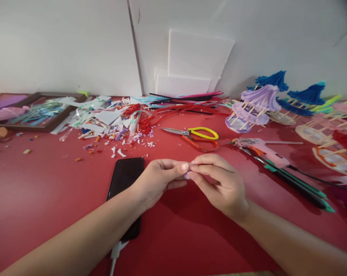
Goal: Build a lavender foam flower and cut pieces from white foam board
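Just above the red table, my left hand and my right hand meet fingertip to fingertip. Pinched between them is a small lilac piece, mostly hidden by the fingers, so its exact kind does not show. The thumb and fingers of both hands are closed on it. Beneath my left wrist lies a black phone with a white cable plugged into its lower end. Beyond my fingers rest scissors with one yellow and one orange handle, blades toward the left.
Foam and pipe-cleaner scraps pile up at back left, beside a brown frame. Pipe cleaners lie at the back. On the right are a pink glue gun, a green-black tool and small carousel-like models.
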The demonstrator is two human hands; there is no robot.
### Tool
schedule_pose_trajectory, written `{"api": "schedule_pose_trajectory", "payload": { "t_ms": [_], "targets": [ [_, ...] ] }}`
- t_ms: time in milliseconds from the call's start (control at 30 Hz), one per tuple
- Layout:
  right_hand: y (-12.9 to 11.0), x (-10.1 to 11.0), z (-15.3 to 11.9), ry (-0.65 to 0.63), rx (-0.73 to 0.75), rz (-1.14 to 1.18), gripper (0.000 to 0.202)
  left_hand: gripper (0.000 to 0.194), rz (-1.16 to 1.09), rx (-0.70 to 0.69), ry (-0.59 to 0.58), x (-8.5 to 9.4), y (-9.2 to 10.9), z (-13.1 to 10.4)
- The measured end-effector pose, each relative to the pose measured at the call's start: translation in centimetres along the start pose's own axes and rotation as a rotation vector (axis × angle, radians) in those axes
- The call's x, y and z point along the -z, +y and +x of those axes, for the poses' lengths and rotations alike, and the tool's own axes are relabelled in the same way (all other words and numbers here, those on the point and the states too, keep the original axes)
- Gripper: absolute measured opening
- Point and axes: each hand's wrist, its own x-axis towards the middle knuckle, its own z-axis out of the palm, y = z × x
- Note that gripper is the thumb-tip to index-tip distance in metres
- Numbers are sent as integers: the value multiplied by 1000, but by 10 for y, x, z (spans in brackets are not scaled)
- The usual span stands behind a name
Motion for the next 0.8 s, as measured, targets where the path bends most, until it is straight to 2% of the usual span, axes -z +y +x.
{"api": "schedule_pose_trajectory", "payload": {
  "t_ms": [133,300,533,667,800],
  "targets": [
    [1,0,1,6,48,-44,16,25,6,10,13,-1,1,-1],
    [6,0,3,9,14,-27,11,28,-22,-14,28,-3,3,-2],
    [11,4,0,-49,-56,93,27,27,-63,-24,-6,-1,4,-1],
    [13,5,-2,-83,-44,143,32,26,-33,-39,-26,2,2,0],
    [10,5,-1,-104,-92,116,20,26,24,-79,-12,2,0,-1]
  ]
}}
